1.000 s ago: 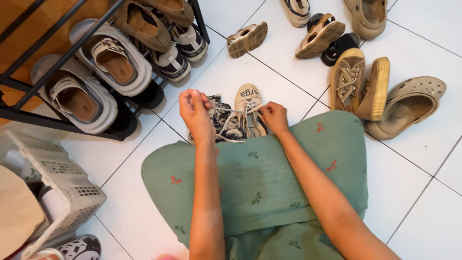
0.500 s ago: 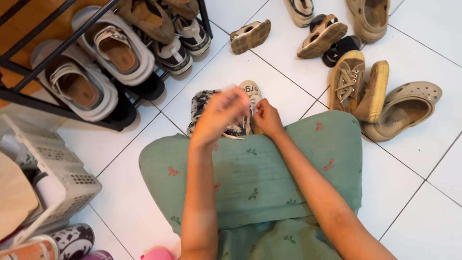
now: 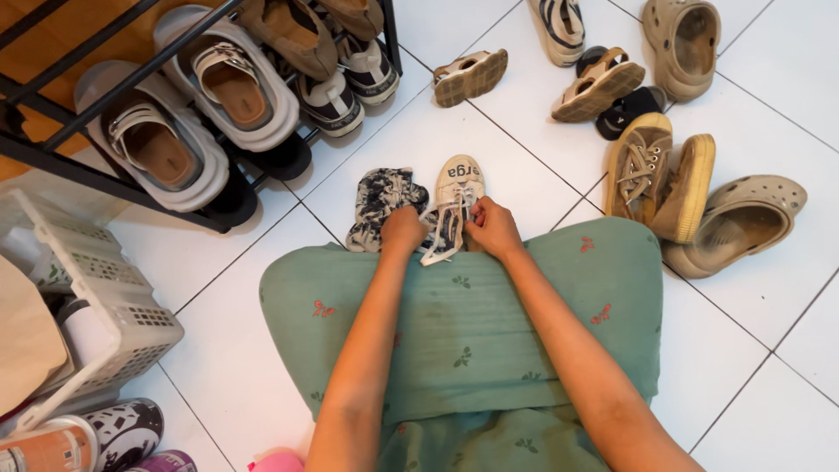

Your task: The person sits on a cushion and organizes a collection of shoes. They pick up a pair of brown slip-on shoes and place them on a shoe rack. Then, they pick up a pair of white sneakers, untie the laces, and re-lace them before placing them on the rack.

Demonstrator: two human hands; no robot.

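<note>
A cream sneaker point(image 3: 456, 182) with white laces point(image 3: 446, 229) sits on the white tile floor just past my green skirt point(image 3: 472, 323). A dark patterned cloth point(image 3: 381, 199) lies beside its left side. My left hand point(image 3: 404, 230) is closed on the laces at the shoe's left side. My right hand point(image 3: 494, 227) pinches the laces on the right side of the same shoe. Both hands rest low against the shoe opening.
A black shoe rack point(image 3: 52, 140) at upper left holds white sandals point(image 3: 229, 79) and other shoes. Tan sneakers point(image 3: 657, 173), beige clogs point(image 3: 743, 223) and sandals point(image 3: 599, 84) are scattered at upper right. A white plastic basket point(image 3: 105, 306) stands at left.
My left hand, raised with the lace pulled out a second ago, swept across and came down onto the shoe. The right hand stayed at the laces. The view shifted slightly.
</note>
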